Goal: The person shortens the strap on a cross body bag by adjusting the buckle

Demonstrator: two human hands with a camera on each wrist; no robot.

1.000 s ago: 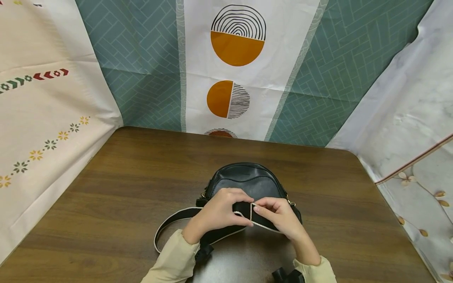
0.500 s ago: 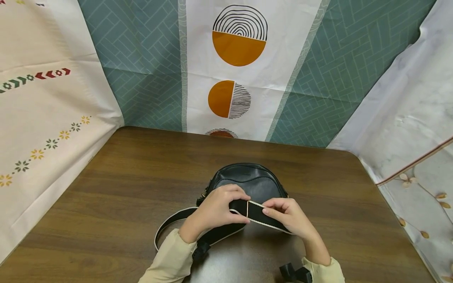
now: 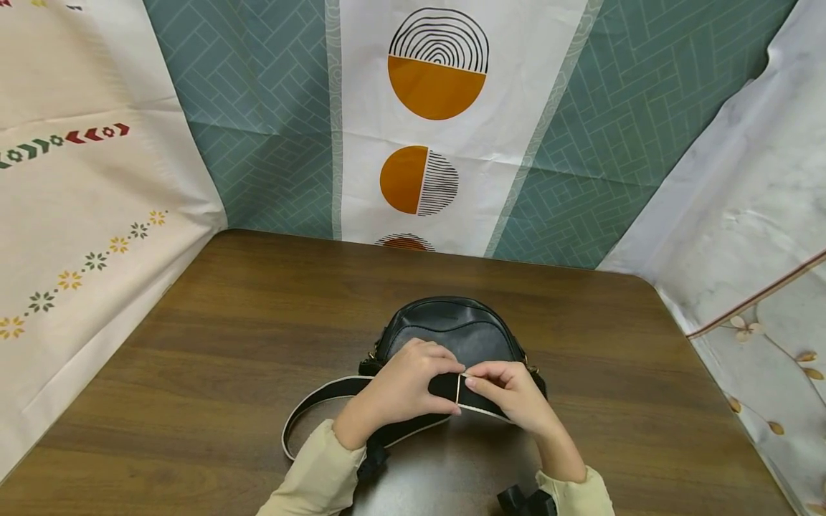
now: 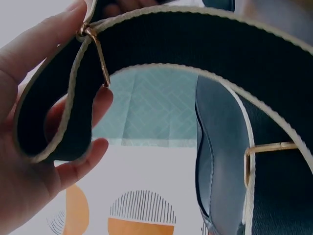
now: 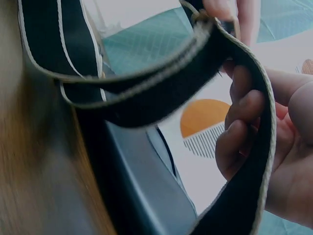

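A black handbag point(image 3: 461, 333) with a rounded top stands on the table, its long black strap point(image 4: 205, 41) edged in off-white cord. In front of the bag, my left hand point(image 3: 406, 383) holds a thin gold strap slider point(image 3: 459, 389) between thumb and fingers. Behind the slider, the strap folds into a small loop point(image 4: 80, 122) within the left palm. Right beside the slider, my right hand point(image 3: 510, 393) pinches the strap's upper edge, its other fingers curled behind the band. Lower down, a second gold piece point(image 4: 274, 147) shows on the strap in the left wrist view.
The wooden table point(image 3: 226, 344) reaches back to a patterned cloth point(image 3: 271, 158) hung behind it. A spare bend of strap point(image 3: 293, 423) lies left of the bag. White cloths flank both sides. Dark straps with black blocks point(image 3: 525, 502) sit at both wrists.
Half a second ago my right hand was farther right, with a length of strap showing past the slider. Now it is back against the slider. The left hand keeps its hold, shifting slightly right.
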